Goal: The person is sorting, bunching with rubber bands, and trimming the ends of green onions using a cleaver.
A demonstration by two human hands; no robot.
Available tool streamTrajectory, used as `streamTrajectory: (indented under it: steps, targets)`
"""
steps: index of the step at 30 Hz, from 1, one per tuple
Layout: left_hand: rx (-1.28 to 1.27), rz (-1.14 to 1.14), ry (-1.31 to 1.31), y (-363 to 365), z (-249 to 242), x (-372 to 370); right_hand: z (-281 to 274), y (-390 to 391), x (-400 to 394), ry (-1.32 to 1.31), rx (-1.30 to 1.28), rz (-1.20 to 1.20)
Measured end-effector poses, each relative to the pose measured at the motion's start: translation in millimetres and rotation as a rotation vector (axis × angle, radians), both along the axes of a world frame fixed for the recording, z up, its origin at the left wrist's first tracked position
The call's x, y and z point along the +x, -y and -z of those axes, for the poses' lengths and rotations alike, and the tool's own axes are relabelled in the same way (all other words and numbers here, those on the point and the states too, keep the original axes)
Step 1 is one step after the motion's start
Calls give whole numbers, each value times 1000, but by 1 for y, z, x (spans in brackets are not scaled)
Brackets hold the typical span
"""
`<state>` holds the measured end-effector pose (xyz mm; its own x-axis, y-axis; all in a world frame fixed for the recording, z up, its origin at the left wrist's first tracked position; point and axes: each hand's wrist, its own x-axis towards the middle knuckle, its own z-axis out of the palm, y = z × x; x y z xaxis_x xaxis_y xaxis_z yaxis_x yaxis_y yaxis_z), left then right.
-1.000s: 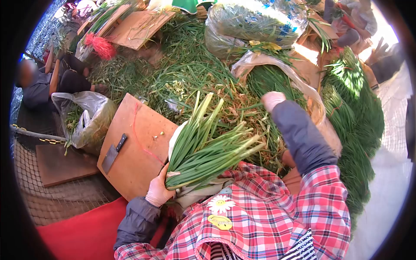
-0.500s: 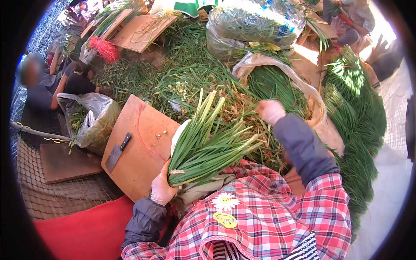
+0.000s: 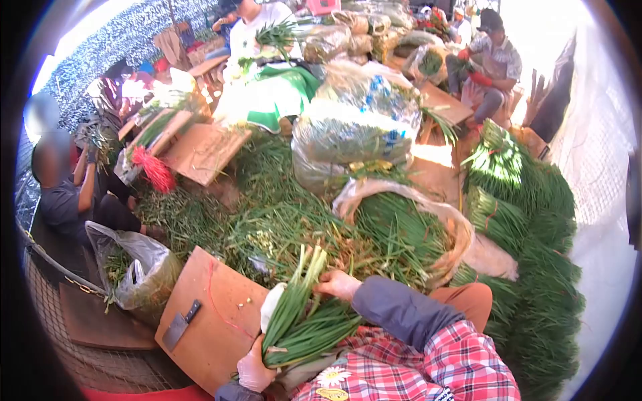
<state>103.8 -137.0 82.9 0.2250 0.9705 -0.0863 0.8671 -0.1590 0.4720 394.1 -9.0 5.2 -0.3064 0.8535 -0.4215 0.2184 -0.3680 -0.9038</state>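
Note:
Long green leafy stalks lie fanned over my lap, their pale ends pointing up and away from me. My left hand, in a thin pale glove, is wrapped round the lower leafy end of the bundle. At the pale upper ends, my right hand touches the stalks with its fingers closed; its fingertips are partly hidden there. A wooden board lies to the left, bearing a cleaver with a black handle and a thin red string.
An open plastic sack of greens stands ahead right. Tied green bundles are piled at the right. A plastic bag sits left, near a seated co-worker. Another person sits at the back right.
The view has tilted up, showing more of the background. My right hand has moved left from the loose trimmings to the pale stalk ends. My left hand still holds the bundle.

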Motion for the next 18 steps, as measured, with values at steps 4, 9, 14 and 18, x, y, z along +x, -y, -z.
streamTrajectory:
  steps: [4, 9, 14, 18]
  targets:
    - [-121, -16, -6, -2, -32, -2, -15, -6, 31, -191, 29, 215]
    - [-14, 3, 28, 3, -35, -17, -44, -42, 118, 902, 114, -198]
    - [208, 374, -319, -22, -64, -9, -133, -20, 56, 221, 641, -369]
    - [222, 631, -521, -41, -114, 17, -125, 22, -17, 2, 377, -910]
